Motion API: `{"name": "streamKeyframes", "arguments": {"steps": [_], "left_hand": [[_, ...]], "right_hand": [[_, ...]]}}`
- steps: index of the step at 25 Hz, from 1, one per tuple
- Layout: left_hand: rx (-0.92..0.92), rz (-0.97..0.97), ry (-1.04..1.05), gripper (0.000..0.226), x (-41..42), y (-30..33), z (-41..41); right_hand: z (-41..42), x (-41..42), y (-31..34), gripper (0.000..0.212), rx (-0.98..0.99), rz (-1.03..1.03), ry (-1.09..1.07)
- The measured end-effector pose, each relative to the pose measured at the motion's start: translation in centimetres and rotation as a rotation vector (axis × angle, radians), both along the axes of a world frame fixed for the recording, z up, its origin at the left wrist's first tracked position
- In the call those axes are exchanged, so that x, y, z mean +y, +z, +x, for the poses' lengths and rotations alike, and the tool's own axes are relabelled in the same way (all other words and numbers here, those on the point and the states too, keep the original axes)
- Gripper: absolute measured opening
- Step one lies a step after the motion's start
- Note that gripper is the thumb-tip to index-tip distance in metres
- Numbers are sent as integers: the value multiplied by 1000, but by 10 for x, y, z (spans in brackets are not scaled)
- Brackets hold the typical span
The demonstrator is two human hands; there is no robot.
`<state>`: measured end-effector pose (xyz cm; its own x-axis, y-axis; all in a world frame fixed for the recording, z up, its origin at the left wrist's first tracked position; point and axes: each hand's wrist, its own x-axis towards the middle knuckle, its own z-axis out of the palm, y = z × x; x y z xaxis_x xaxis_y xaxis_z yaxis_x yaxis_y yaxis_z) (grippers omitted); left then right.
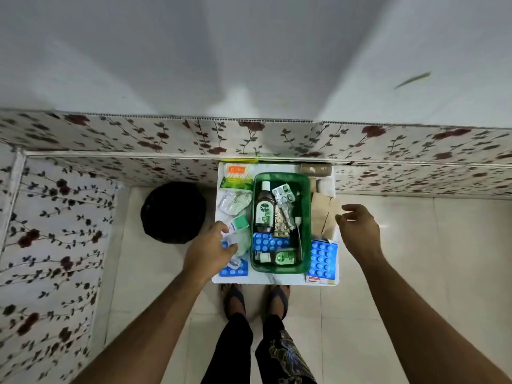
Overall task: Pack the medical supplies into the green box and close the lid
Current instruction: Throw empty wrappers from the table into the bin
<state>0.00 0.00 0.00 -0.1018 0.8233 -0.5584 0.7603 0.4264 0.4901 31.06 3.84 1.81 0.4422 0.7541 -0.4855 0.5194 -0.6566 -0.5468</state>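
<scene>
Small white table (277, 280) seen from above, with the green box (307, 217) in the middle, no lid on it. Inside the box: a brown bottle (263, 210) lying flat with its white cap toward the wall, a silver pill strip (283, 194) beside it, a blue pill sheet (270, 241) lower down, and a small green bottle (282, 257) lying near the front wall. Left hand (212, 252) down on the table just left of the box, fingers curled over a small white pack (231, 227) with a green tab (240, 221), likely pinching it, though hard to be sure with the blur. Under that hand, a blue pill sheet (234, 270) poking out, touching the table's front edge. Farther back on the left side, a clear bag (234, 202) and a green and orange packet (238, 176). Right hand (358, 231) up in the air to the right of the box, fingers spread and loose, holding nothing. Just left of its fingertips, tan bandage packs (324, 214), near but not touched. Below them, another blue pill sheet (322, 259) right beside the box. At the back right corner, a brown roll (315, 170) against the wall. Black round bin (173, 212) on the floor, left of the table.
</scene>
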Motion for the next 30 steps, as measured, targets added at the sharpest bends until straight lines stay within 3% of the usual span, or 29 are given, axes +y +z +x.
{"name": "streamKeyframes", "arguments": {"steps": [2, 4, 8, 10, 16, 21, 23, 26, 30], "left_hand": [[162, 44, -113, 47, -3, -15, 7], [208, 66, -166, 48, -11, -24, 12], [232, 124, -189, 27, -10, -36, 19], [178, 130, -145, 10, -10, -36, 20], [-106, 113, 102, 19, -5, -10, 16], [-401, 112, 366, 29, 6, 21, -5], [-487, 135, 513, 36, 14, 29, -19], [-494, 170, 722, 27, 24, 17, -63], [-420, 96, 842, 19, 37, -54, -150]], "right_hand": [[3, 7, -23, 47, 14, -97, -33], [2, 12, -41, 59, 35, -164, -32], [1, 12, -62, 72, 14, -228, -59], [3, 12, -66, 69, 16, -219, -109], [11, 8, -49, 33, 81, -123, -183], [6, 5, 26, 21, 35, 106, -201], [-20, 12, 67, 12, 53, 257, -164], [-99, 23, 91, 5, 211, 339, -17], [-233, 32, 27, 6, 259, 237, 278]]}}
